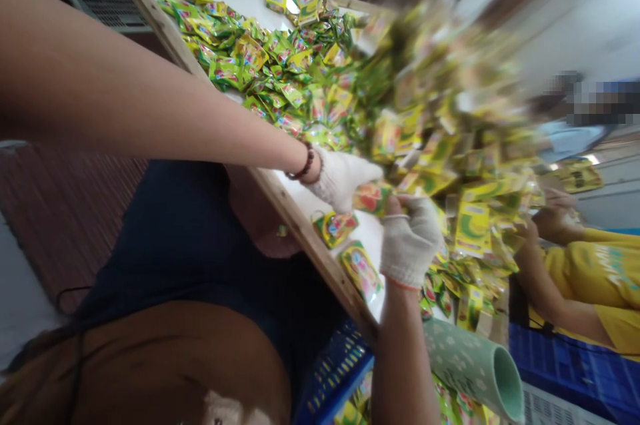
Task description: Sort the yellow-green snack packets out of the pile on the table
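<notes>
My left hand (345,178), in a white knit glove with a beaded bracelet at the wrist, is closed on one side of a small green-and-yellow packet (371,197). Against the packet's other side presses the bare thumb of my right hand (413,242), whose glove leaves the fingertips uncovered. The right fingers curl in, partly hidden. Just below my hands, a yellow-green packet (336,228) and a larger flat packet (361,270) lie on the white tabletop near its wooden edge. Beyond my hands spreads a heap of yellow boxes (473,228) and packets, blurred farther off.
Many green packets (270,52) cover the far left of the wood-rimmed table (320,255). A pale green cup (470,365) lies tilted at lower right. A blue basket (335,372) holding packets stands below the edge. Opposite, a co-worker in a yellow shirt (595,278) handles items.
</notes>
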